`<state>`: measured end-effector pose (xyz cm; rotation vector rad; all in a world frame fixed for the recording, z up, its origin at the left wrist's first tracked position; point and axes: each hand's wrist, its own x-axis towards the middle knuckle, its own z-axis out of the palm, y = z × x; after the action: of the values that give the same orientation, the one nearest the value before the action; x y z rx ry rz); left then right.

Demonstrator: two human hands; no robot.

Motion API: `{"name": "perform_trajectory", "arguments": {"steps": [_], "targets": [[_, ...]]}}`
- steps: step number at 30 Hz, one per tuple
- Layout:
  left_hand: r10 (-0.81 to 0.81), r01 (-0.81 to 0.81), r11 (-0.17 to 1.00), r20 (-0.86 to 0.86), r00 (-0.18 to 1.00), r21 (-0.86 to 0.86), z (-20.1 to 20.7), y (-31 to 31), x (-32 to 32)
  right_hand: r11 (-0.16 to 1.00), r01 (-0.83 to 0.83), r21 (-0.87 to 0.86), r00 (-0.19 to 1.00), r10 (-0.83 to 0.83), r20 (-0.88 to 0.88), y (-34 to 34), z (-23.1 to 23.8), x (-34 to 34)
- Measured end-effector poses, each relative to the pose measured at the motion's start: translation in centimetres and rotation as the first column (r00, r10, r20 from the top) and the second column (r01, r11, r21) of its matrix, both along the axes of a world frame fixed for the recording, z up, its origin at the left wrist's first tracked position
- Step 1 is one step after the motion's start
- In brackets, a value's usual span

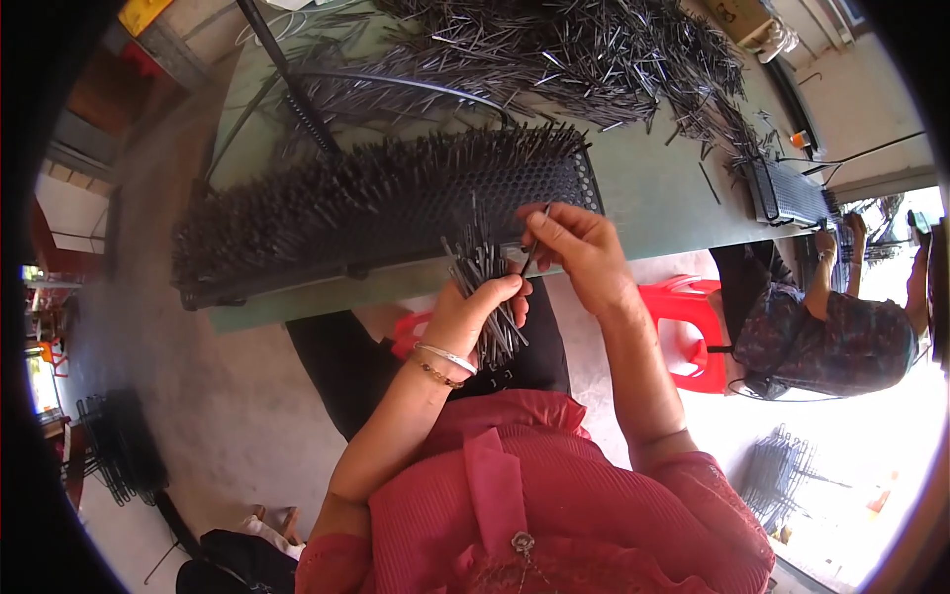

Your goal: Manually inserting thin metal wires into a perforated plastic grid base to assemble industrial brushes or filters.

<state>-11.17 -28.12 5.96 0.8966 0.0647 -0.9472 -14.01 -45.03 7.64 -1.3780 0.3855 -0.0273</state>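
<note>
Much looks done, as rods [327,188] crowd the rack [445,210], but bare holes [564,180] and a big pile [584,54] are left, while the left hand [471,309] holds a bunch [481,262] nearby and the right hand [584,249] pinches one rod [532,255].

Strong daylight comes in at the right of the frame, burning the floor [861,455] at lower right to near-white, while the floor at left stays grey and dimmer. A small opening [43,391] at the left edge also glares. Scattered rods [594,59] at top centre catch sharp glints; those packed in the rack [529,188] darken and blur toward centre left. The table [653,188] looks softly lit. Fisheye distortion bends the outer scene, and black fills the corners.
</note>
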Motion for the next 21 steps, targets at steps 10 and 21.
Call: {"name": "perform_trajectory", "arguments": {"steps": [10, 21], "targets": [[-0.052, 0.061, 0.995, -0.118, 0.992, 0.074, -1.7, -0.4, 0.5, 0.587, 0.537, -0.606, 0.810, -0.157, 0.565, -4.1, -0.1, 6.5], [-0.072, 0.080, 0.995, -0.130, 0.989, 0.063, -1.0, 0.5, 1.1, 0.421, 0.515, -0.746, 0.803, 0.065, 0.592, -4.8, -2.3, 8.1]]}}
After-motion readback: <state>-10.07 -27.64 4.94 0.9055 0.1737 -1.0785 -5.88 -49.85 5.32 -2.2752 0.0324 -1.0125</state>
